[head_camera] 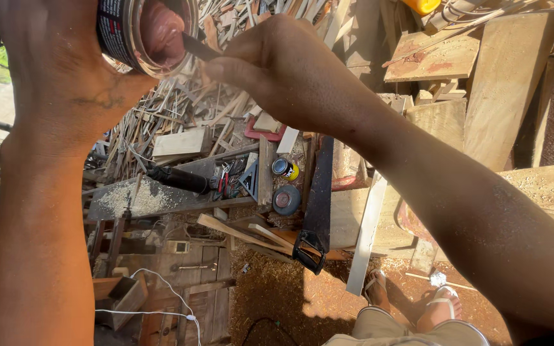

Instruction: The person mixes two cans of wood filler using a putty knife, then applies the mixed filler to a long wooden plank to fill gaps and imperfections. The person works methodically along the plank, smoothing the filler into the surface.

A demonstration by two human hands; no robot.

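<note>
- An outdoor woodworking yard in strong sun: heaps of pale offcut strips (181,109), stacked planks, sawdust on the ground, and a cluttered grey workbench (161,198) far below the raised hands.
- The round metal tin with a dark label (137,29) is held up close to the camera at the top left, tilted so its open mouth faces the person; a pinkish-brown paste (160,29) fills it.
- The left hand (65,77) is wrapped around the tin's body, fingers closed firmly about it.
- The right hand (283,70) pinches the handle end of a thin dark flat blade (195,46), whose tip sits in the paste at the tin's rim.
- To lift paste cleanly, I judge the tin should be kept steady and tilted toward the blade, with the blade drawn flat along the inner wall, so a modest load comes away without dripping.
- The risk, as I see it, is paste falling onto the bench, where a small black-and-yellow can (285,168), a dark round lid (286,199) and a black power tool (177,179) lie.
- The person's sandalled feet (411,298) stand on the sawdust below.
</note>
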